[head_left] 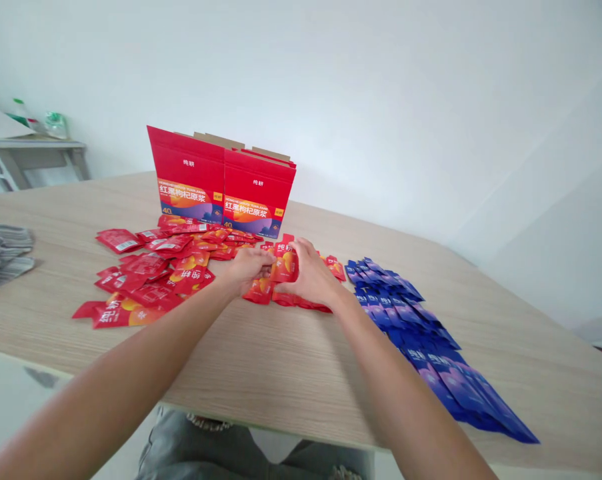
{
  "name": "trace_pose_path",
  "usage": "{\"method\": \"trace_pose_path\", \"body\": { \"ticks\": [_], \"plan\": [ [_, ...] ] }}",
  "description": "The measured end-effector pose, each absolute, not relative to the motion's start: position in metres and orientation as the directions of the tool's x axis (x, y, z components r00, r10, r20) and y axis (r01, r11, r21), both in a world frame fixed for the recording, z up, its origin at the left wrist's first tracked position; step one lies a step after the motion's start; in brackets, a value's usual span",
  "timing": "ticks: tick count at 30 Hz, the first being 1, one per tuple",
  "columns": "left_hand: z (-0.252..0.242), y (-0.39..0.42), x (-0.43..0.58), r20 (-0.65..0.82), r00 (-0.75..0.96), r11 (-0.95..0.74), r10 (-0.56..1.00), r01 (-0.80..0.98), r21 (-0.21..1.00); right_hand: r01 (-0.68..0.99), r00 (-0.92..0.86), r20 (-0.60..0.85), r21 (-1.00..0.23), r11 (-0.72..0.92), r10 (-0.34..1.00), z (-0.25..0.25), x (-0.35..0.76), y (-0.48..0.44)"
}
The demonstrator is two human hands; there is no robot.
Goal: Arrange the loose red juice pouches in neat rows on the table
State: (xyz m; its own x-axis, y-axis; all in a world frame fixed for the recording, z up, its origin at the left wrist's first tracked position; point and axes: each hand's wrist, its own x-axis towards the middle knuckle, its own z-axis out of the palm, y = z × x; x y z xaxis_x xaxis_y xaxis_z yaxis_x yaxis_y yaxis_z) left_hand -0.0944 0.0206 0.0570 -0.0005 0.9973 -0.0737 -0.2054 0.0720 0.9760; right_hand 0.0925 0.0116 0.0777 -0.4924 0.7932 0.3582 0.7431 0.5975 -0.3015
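red sachet (283, 265) is between both hands over the laid-out red packs (303, 301) on the table (261, 360). left hand (251, 269) has a narrow pinch on its left edge; right hand (311, 272) curves wide around the right side, can't tell if it's clamped. loose red pile (145, 267) to the left, overlapping blue sachets (398, 313) right, red cartons (258, 183) behind.

Left fingers (263, 264) and right fingers (305, 252) on 1 red sachet (283, 264), print facing camera. More red sachets (258, 292) flat on surface (241, 363) just below fingers. Loose red pile (148, 270) left of fingers. Blue sachets (405, 317), overlapping rows, right of fingers. 2 red boxes (221, 180) standing side by side beyond fingers. Striped cloth (3, 253) well left of fingers.
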Motion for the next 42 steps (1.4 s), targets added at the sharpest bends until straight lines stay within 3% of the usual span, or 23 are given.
{"method": "trace_pose_path", "body": {
  "ticks": [11,23,31,36,42],
  "plan": [
    [0.055,0.008,-0.090,-0.103,0.086,0.122,0.991,-0.251,0.960,0.699,-0.641,0.249,-0.202,0.687,0.726,0.088,0.101,0.011],
    [0.052,0.005,-0.082,-0.116,0.069,0.129,0.991,-0.245,0.961,0.705,-0.632,0.230,-0.226,0.672,0.740,0.093,0.125,0.025],
    [0.047,0.004,-0.075,0.044,-0.013,-0.045,0.999,-0.153,0.987,0.795,-0.472,0.208,-0.320,0.516,0.857,0.099,0.209,0.094],
    [0.035,0.007,-0.071,0.203,0.053,-0.203,0.978,-0.005,0.979,0.840,-0.378,0.089,-0.385,0.382,0.921,0.085,0.240,0.121],
    [0.026,0.007,-0.074,0.338,0.109,-0.352,0.935,0.167,0.921,0.852,-0.392,0.012,-0.373,0.368,0.920,0.071,0.244,0.140]
  ]
}}
